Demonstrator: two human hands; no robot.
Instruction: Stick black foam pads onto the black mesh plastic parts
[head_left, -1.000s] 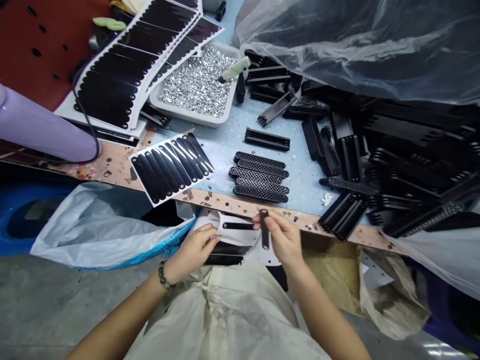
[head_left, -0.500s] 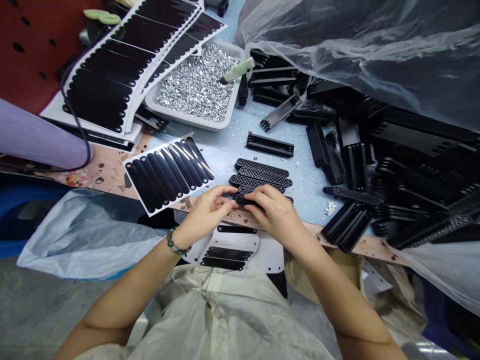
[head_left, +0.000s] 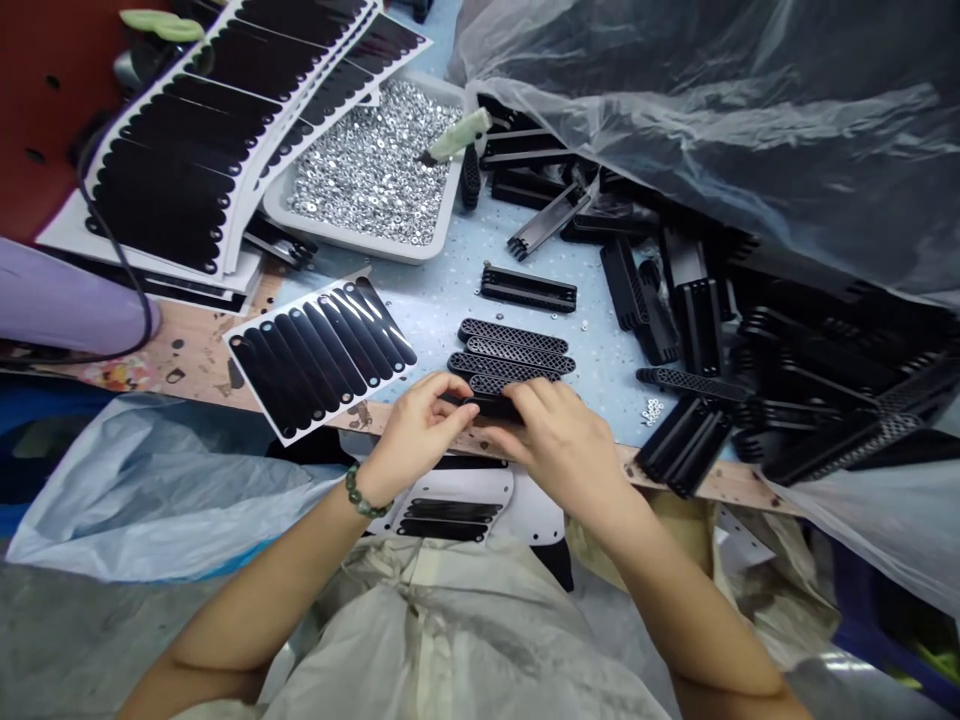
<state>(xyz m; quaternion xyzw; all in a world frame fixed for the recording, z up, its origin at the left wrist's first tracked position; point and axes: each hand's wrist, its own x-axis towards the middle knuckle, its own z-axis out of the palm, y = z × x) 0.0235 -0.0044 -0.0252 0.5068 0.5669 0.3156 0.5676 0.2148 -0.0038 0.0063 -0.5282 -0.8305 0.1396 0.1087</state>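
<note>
At the table's near edge, both hands are on a long black plastic part [head_left: 491, 408] with rounded ends. My left hand [head_left: 420, 430] pinches its left end between thumb and fingers. My right hand [head_left: 566, 445] grips the right end, its fingers covering much of that side. Just beyond lie several similar black parts [head_left: 517, 345] in a row, honeycomb faces up. Left of them is a white sheet [head_left: 238, 338] of glossy black strip stickers. Another black part [head_left: 529, 288] lies farther back, on its side.
A white tray [head_left: 360, 243] of small metal nuts stands at the back, a green-handled brush [head_left: 461, 135] over it. Sticker sheets [head_left: 172, 190] are stacked at back left. Black parts [head_left: 697, 310] pile up on the right under clear plastic [head_left: 675, 110]. Small white rings [head_left: 652, 410] lie nearby.
The part between my hands has tipped up, showing a plain dark side in place of its patterned face. My right hand has shifted slightly right. The camera view has moved a little.
</note>
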